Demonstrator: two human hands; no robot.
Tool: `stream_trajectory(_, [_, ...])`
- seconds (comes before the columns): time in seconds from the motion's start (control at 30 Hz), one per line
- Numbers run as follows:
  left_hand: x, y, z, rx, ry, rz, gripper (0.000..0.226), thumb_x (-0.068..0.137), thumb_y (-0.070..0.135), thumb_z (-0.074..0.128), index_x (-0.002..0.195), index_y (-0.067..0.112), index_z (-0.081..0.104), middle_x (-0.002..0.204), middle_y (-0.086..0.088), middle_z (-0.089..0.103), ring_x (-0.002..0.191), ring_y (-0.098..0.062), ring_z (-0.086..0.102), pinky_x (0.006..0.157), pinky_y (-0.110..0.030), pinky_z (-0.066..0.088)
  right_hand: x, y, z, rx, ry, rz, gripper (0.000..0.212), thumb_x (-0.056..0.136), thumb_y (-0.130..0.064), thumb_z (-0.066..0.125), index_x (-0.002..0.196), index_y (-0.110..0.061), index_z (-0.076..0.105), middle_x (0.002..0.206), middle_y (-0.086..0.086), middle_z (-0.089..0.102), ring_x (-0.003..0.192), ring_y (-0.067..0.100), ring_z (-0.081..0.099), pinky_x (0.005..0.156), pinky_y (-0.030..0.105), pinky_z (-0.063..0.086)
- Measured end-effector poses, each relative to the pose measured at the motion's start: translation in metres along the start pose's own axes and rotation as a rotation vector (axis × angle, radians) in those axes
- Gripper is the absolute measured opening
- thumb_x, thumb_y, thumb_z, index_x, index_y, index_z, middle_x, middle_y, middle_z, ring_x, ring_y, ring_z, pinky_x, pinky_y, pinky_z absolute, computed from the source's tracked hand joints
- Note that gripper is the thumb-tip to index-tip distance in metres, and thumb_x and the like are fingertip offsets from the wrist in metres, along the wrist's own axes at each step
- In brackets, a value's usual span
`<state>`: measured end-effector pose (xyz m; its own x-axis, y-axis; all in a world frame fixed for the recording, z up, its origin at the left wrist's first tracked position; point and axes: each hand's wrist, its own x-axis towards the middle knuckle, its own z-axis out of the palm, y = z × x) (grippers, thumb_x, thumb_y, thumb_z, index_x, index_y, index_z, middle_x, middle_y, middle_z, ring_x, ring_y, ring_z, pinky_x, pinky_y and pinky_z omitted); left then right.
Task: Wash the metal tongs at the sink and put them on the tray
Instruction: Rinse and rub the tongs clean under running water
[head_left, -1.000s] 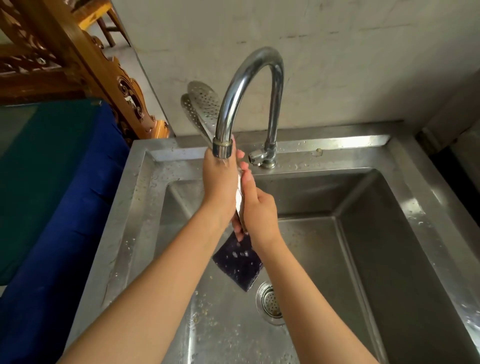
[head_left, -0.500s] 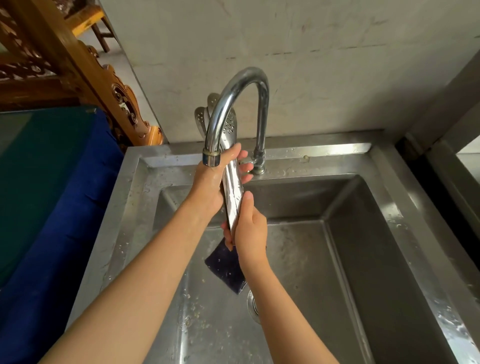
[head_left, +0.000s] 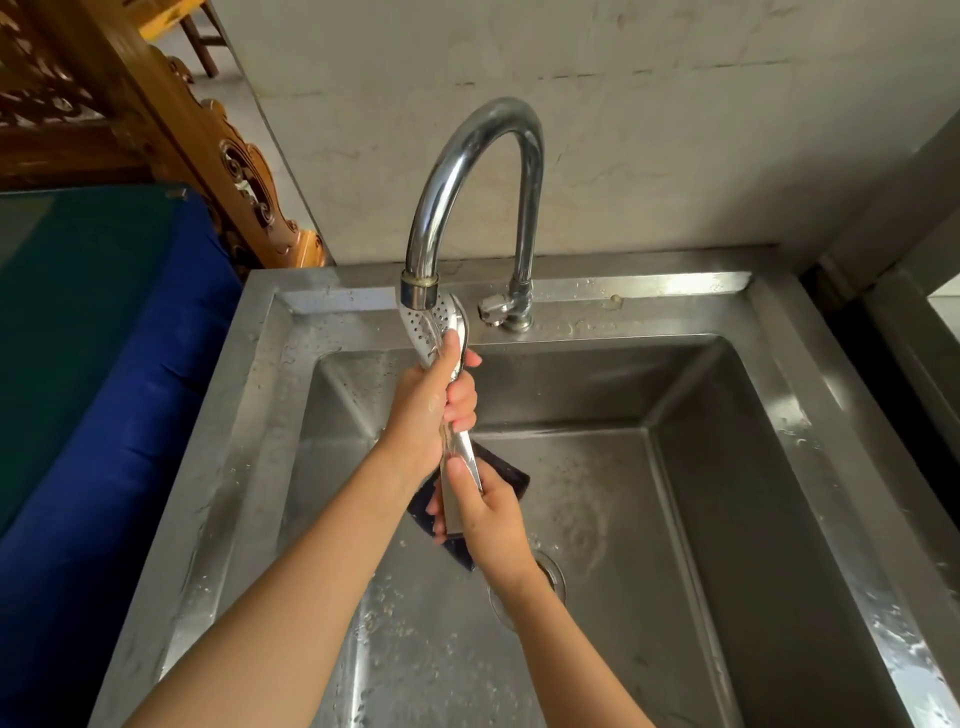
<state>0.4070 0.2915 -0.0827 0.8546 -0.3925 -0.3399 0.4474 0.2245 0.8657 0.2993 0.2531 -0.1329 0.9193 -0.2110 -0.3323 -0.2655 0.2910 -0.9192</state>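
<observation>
- Left hand (head_left: 423, 410) grips the metal tongs (head_left: 453, 395) mid-length, perforated tips under the tap (head_left: 470, 208).
- Right hand (head_left: 483, 512) pinches their near end above the sink (head_left: 701, 467).

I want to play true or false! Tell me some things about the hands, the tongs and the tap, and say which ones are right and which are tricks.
1. Both the left hand and the right hand hold the tongs. True.
2. The holey ends of the tongs point down. False: they point up, right under the spout of the tap.
3. Water is running from the tap onto the tongs. True.
4. The tongs lie on a tray. False: the hands hold them over the sink.
5. A dark pad shows behind the right hand. True.
</observation>
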Motion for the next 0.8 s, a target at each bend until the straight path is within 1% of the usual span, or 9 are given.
stream_trajectory(0.13, [-0.005,-0.017,-0.007,0.009,0.075,-0.049,0.042,0.092,0.048,0.046,0.067,0.015,0.049,0.042,0.009,0.031,0.032,-0.004,0.024,0.034,-0.018,0.019,-0.003,0.017,-0.004,-0.019,-0.040,0.035,0.029,0.096,-0.031,0.047,0.086,-0.006,0.055,0.069,0.007,0.059,0.052,0.012,0.053,0.051,0.023,0.047])
stream_trajectory(0.3, [-0.017,-0.037,-0.007,0.086,0.052,-0.077,0.050,0.092,0.046,0.046,0.052,0.018,0.039,0.038,0.009,0.028,0.032,-0.005,0.021,0.038,-0.023,0.014,-0.013,0.037,-0.008,-0.003,-0.064,0.076,0.029,0.096,-0.032,0.045,0.088,-0.007,0.055,0.069,0.007,0.058,0.055,0.012,0.053,0.054,0.022,0.047])
stream_trajectory(0.43, [-0.021,-0.049,-0.011,0.114,0.074,-0.109,0.050,0.086,0.052,0.049,0.053,0.017,0.036,0.039,0.009,0.026,0.033,-0.006,0.020,0.040,-0.024,0.012,-0.021,0.045,-0.014,0.022,-0.088,0.164,0.035,0.095,-0.036,0.045,0.090,-0.003,0.056,0.074,0.012,0.062,0.057,0.015,0.055,0.056,0.023,0.049])
stream_trajectory(0.5, [-0.019,-0.050,-0.014,0.096,0.103,-0.130,0.048,0.083,0.054,0.051,0.056,0.017,0.038,0.040,0.009,0.025,0.033,-0.006,0.019,0.042,-0.026,0.011,-0.020,0.043,-0.020,-0.031,-0.127,0.197,0.044,0.096,-0.042,0.041,0.093,-0.003,0.061,0.080,0.010,0.068,0.067,0.016,0.062,0.065,0.024,0.052])
stream_trajectory(0.57, [-0.016,-0.049,-0.015,0.078,0.142,-0.150,0.046,0.087,0.052,0.050,0.060,0.016,0.040,0.041,0.009,0.025,0.034,-0.006,0.019,0.042,-0.025,0.011,-0.009,0.037,-0.029,-0.122,-0.070,0.191,0.048,0.096,-0.047,0.037,0.096,-0.010,0.067,0.090,0.004,0.073,0.083,0.014,0.068,0.079,0.027,0.053])
stream_trajectory(0.63, [-0.012,-0.045,-0.014,0.074,0.161,-0.167,0.044,0.089,0.050,0.050,0.063,0.016,0.044,0.041,0.009,0.026,0.033,-0.006,0.020,0.038,-0.022,0.013,0.009,0.023,-0.038,-0.179,0.071,0.136,0.041,0.095,-0.047,0.037,0.096,-0.018,0.068,0.094,0.001,0.074,0.091,0.015,0.068,0.087,0.032,0.052])
stream_trajectory(0.7, [-0.008,-0.042,-0.011,0.062,0.151,-0.176,0.043,0.089,0.050,0.050,0.064,0.016,0.045,0.041,0.010,0.026,0.032,-0.005,0.022,0.035,-0.019,0.017,0.029,0.001,-0.044,-0.272,0.188,0.001,0.032,0.097,-0.039,0.039,0.101,-0.019,0.064,0.098,-0.002,0.071,0.094,0.016,0.066,0.090,0.035,0.050])
stream_trajectory(0.73, [-0.007,-0.040,-0.009,0.053,0.142,-0.176,0.043,0.089,0.051,0.050,0.064,0.016,0.045,0.041,0.010,0.026,0.032,-0.004,0.022,0.034,-0.018,0.017,0.038,-0.014,-0.046,-0.330,0.230,-0.077,0.029,0.098,-0.034,0.039,0.106,-0.017,0.062,0.099,-0.003,0.069,0.095,0.015,0.065,0.089,0.033,0.049])
stream_trajectory(0.8, [-0.003,-0.036,-0.005,0.041,0.125,-0.173,0.044,0.089,0.052,0.050,0.063,0.017,0.045,0.041,0.010,0.026,0.032,-0.005,0.023,0.033,-0.018,0.019,0.054,-0.045,-0.047,-0.434,0.291,-0.229,0.028,0.099,-0.026,0.039,0.117,-0.013,0.058,0.101,-0.002,0.067,0.093,0.011,0.061,0.084,0.020,0.044])
